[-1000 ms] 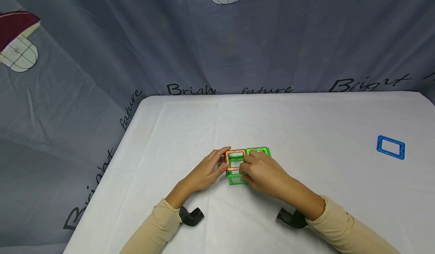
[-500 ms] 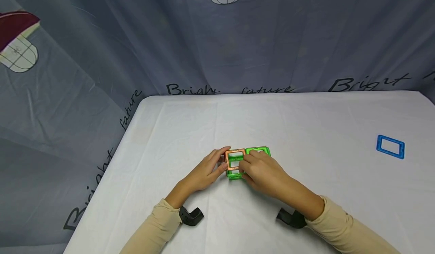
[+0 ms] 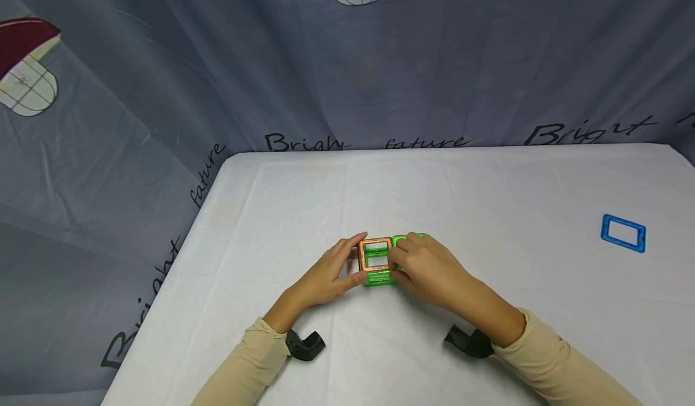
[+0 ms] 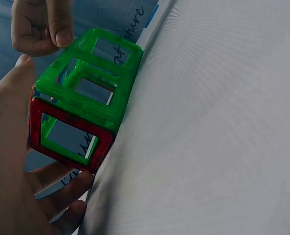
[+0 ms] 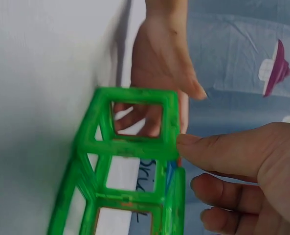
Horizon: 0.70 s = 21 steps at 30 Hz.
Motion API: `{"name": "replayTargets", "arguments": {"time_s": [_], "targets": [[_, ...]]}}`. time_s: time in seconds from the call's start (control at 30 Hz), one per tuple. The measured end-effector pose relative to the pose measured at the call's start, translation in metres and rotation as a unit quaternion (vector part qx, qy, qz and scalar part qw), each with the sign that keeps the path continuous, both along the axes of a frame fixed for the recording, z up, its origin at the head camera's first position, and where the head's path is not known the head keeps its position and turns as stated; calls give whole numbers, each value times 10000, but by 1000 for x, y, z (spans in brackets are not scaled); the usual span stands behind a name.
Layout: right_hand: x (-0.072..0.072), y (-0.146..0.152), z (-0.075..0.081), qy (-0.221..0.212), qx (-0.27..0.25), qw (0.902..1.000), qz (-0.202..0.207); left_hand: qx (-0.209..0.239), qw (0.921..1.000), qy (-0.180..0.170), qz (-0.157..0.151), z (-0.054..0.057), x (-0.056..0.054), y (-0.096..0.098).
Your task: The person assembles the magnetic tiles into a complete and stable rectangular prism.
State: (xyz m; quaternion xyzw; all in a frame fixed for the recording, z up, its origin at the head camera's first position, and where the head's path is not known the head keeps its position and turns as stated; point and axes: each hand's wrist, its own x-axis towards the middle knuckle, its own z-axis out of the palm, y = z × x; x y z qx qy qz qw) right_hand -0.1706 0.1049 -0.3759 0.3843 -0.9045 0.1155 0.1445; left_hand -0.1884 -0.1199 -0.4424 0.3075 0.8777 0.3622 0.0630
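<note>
A small block of joined magnetic tiles, with green tiles (image 5: 130, 147), an orange tile (image 3: 375, 269) on top and a red tile (image 4: 37, 122) at its left end, stands near the middle of the table. My left hand (image 3: 326, 276) is at the block's left end, its fingers spread beside the red tile. In both wrist views the left thumb stands up clear of the top edge. With its thumb and forefinger, my right hand (image 3: 434, 273) pinches the upper edge of a green tile on the right part. That hand hides much of the right part from above.
A blue rectangular magnetic tile (image 3: 623, 233) lies flat at the right side of the white-clothed table (image 3: 488, 201). A grey printed curtain (image 3: 434, 62) hangs behind the table and along its left. Each wrist wears a black camera mount (image 3: 306, 345).
The near green tile, which leaned out toward me, has swung up against the block. My left thumb has come off the orange tile's corner. My right hand has shifted slightly right.
</note>
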Motion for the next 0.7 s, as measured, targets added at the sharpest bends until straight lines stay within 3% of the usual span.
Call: {"name": "replayTargets", "arguments": {"time_s": [0.27,0.47,0.6,0.7], "targets": [[-6,14,10,-131,5,9997,-187,-46,9999,-13,101,1,-1,5],[-19,47,21,-536,-128,9955,-776,-13,9999,45,93,1,0,9],[-31,88,21,-950,-218,9841,-1485,-69,9998,18,209,-1,3,8],[-41,126,17,-1543,-168,9638,-2169,-87,9995,30,299,-2,4,5]]}}
